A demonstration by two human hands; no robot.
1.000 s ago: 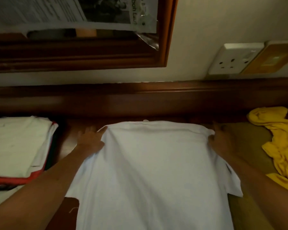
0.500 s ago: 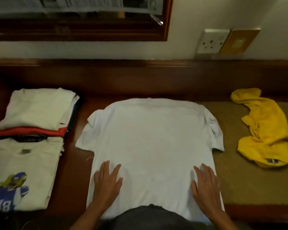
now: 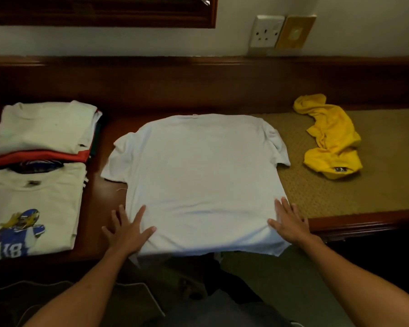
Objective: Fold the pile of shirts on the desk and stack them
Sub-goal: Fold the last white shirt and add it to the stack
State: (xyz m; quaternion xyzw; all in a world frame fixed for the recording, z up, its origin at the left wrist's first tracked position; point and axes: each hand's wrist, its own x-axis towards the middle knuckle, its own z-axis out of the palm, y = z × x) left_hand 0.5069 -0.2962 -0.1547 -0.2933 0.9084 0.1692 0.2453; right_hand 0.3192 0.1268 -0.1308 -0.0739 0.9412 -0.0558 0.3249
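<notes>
Head camera looks down, close over desk (image 3: 340, 226).

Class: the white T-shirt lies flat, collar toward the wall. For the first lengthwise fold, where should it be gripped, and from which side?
Probably grip the white T-shirt along its left edge: pinch its left sleeve and the hem corner by the left hand, coming from the left. That edge is unobstructed, and the flat, smoothed cloth should carry over cleanly.

Printed shirt (image 3: 31, 208) cut by left edge — stack's (image 3: 43, 128) lower layers hidden.
</notes>
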